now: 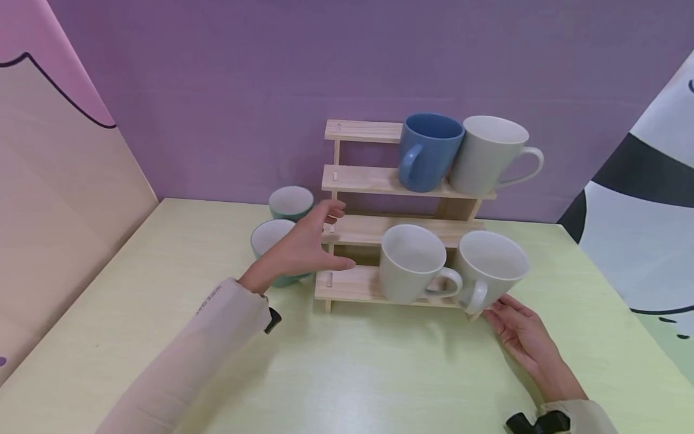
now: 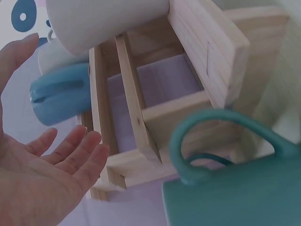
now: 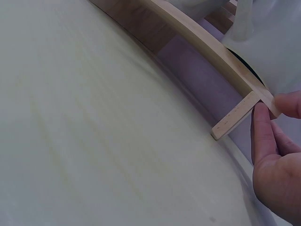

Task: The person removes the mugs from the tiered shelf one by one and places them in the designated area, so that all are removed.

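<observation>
"Fingers of the left hand (image 1: 303, 246): how do they lie?"

"Extended, with the thumb spread well apart from them, and they hold nothing. They are just beside the left end of a wooden rack (image 1: 352, 282); whether they touch it cannot be told."

"And the right hand (image 1: 525, 340)?"

"Its thumb and fingers pinch the rack's lowest shelf at the front right corner."

"Where does the rack stand, and what does it bear?"

"It stands on a pale table (image 1: 347, 374), four shelves rising in steps toward the back. The bottom one carries two white mugs, a left one (image 1: 403, 274) and a right one (image 1: 485, 280). The second shelf from the top carries a blue mug (image 1: 436, 154) and, beside it, another white mug (image 1: 485, 163)."

"Anything farther left?"

"A front green mug (image 1: 283, 281) and a rear green mug (image 1: 290, 210), both on the table, the front one partly hidden by the left hand. Behind everything hangs a purple backdrop (image 1: 217, 108)."
</observation>
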Available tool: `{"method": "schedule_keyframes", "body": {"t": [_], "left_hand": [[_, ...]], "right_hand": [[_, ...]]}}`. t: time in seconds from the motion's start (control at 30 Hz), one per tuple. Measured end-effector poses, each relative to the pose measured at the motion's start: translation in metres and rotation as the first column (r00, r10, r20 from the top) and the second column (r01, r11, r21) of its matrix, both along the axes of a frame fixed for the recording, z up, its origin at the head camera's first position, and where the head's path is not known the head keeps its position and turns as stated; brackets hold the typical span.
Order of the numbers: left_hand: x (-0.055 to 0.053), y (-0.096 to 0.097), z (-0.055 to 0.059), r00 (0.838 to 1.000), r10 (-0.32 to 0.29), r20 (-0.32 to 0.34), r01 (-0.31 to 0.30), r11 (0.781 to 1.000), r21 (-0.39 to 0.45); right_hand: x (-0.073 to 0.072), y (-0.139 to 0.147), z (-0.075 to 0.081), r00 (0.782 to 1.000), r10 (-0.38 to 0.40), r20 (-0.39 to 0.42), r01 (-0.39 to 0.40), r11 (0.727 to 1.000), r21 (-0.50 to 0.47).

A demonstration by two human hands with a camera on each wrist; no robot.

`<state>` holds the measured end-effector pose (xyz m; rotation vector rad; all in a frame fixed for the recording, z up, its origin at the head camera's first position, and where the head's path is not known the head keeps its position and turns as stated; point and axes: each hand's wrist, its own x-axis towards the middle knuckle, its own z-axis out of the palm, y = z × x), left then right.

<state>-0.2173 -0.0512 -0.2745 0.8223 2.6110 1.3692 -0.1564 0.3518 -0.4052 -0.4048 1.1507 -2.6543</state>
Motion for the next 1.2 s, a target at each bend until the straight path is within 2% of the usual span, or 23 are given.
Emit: {"method": "schedule_keyframes", "body": {"t": [0.4,0.63,1.2], "left_hand": [[0.005,0.025,0.003,0.999,-0.047,0.025,0.048,0.998,-0.035],[0.003,0.037,0.001,0.995,-0.099,0.016,0.1,0.994,-0.037],[-0.004,0.062,0.002,0.985,-0.169,0.016,0.17,0.984,-0.054]], "right_hand": [[-0.001,0.0,0.0,1.0,-0.002,0.001,0.002,1.0,-0.018],[-0.001,-0.001,-0.001,1.0,0.007,-0.002,-0.007,1.0,-0.02],[-0.001,-0.003,-0.001,1.0,-0.001,-0.004,0.001,1.0,0.011]]}}
